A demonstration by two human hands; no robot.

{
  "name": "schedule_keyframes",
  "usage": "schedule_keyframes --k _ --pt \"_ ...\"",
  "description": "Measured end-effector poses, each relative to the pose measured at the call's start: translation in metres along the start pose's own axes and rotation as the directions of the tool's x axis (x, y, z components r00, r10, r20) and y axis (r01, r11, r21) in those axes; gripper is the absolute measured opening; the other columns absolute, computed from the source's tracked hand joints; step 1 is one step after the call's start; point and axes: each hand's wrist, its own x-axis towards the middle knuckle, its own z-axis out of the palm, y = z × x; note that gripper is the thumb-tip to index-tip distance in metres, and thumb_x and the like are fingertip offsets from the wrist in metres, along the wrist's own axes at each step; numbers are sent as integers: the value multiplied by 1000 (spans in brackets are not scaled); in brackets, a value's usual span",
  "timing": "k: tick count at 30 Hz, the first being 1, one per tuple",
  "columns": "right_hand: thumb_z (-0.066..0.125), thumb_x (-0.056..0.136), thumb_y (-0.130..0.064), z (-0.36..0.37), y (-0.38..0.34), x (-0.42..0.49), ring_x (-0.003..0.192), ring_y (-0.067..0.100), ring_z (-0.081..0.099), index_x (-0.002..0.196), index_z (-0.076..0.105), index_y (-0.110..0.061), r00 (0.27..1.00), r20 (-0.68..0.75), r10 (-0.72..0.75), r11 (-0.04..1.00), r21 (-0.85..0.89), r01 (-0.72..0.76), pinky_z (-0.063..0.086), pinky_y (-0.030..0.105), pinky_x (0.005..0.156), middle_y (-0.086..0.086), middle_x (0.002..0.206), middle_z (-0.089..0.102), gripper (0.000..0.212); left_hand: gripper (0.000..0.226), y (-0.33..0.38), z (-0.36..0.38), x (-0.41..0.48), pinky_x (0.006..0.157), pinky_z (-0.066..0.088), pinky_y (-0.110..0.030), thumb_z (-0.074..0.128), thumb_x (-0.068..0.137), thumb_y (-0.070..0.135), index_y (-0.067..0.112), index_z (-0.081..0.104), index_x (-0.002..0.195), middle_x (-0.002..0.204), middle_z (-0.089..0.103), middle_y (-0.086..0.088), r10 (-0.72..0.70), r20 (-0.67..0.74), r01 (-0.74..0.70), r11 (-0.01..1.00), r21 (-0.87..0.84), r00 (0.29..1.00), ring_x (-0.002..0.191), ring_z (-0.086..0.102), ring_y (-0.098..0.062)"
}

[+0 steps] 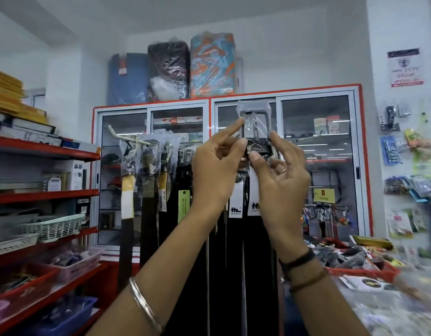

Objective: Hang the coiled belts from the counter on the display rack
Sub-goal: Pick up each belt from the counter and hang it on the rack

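- Setting: small retail shop, general goods and accessories.
- Belts (149, 190) hang in a row from a display rack (127, 139), buckles bagged, paper price tags (183, 206) attached.
- Red shelving (44, 151) on left: boxed goods, baskets of small items.
- Glass-fronted cabinet (316, 146) behind, stocked with boxes.
- Right wall: carded packets (390, 150) on hooks.
- Counter (379, 309) at right, heaped with merchandise.

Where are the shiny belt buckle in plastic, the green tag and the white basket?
Shiny metal belt buckle in clear plastic (254, 122): head view, on the buckle frame.
Bright green paper tag (183, 206): head view, middle of the tag.
White plastic lattice basket (56, 226): head view, on its front wall.
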Motion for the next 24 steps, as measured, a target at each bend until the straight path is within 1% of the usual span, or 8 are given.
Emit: schedule_keyframes --k 4,7,11,14,17,19,21,24 --pt "71 83 -12 0 4 4 93 15 59 122 60 -20 998 -28 54 998 16 -53 51 8 76 -15 111 54 42 33 -2 3 8 70 60 -23 59 91 9 20 64 122 75 63 4 -25 10 25 1000 15 1000 70 63 -6" --pt "71 82 -12 -1 12 7 95 16 61 123 61 -17 997 -7 77 997 8 -77 54 13 79 -5 117 56 42 33 -9 4 9 73 61 -29 59 91 7 17 64 121 74 62 0 -58 -2 58 998 17 998 69 62 -9" --pt "72 81 -11 -1 28 5 96 11 64 123 61 -15 992 50 119 993 -32 -118 54 12 79 -16 111 54 43 33 -27 1 9 70 61 -33 59 90 6 18 64 121 62 61 9 -71 -38 73 996 60 997 60 62 -5" --pt "73 81 -14 1 39 5 104 20 65 124 60 -19 985 92 146 988 -66 -141 57 26 87 -18 114 53 46 35 -38 -4 11 73 62 -35 60 90 6 20 63 123 60 62 13 -68 -44 72 992 105 997 60 64 -1" --pt "74 80 -17 1 48 8 102 22 66 126 59 -19 980 127 152 983 -120 -137 57 36 90 -4 123 57 48 36 -43 -8 14 76 61 -37 59 90 6 20 62 123 66 58 9 -69 -41 75 986 149 997 65 62 -5" --pt "73 80 -16 1 52 8 99 18 67 126 59 -20 978 140 155 979 -157 -132 57 32 90 -2 127 57 48 38 -46 -10 14 77 61 -35 57 91 3 20 61 125 68 53 7 -85 -29 89 983 159 996 69 59 -6" --pt "70 82 -14 -2 54 7 95 9 67 126 59 -20 974 168 150 975 -187 -118 55 20 87 -3 127 57 46 39 -47 -12 10 80 60 -34 56 92 3 22 60 126 72 56 10 -86 -24 89 979 185 996 72 61 -6" --pt "66 86 -14 -13 52 3 84 -8 61 124 60 -22 969 200 146 965 -243 -95 46 2 75 -7 119 59 39 38 -46 -9 -5 83 55 -21 58 91 11 24 59 127 100 63 2 -45 -44 57 944 324 998 83 61 -5"
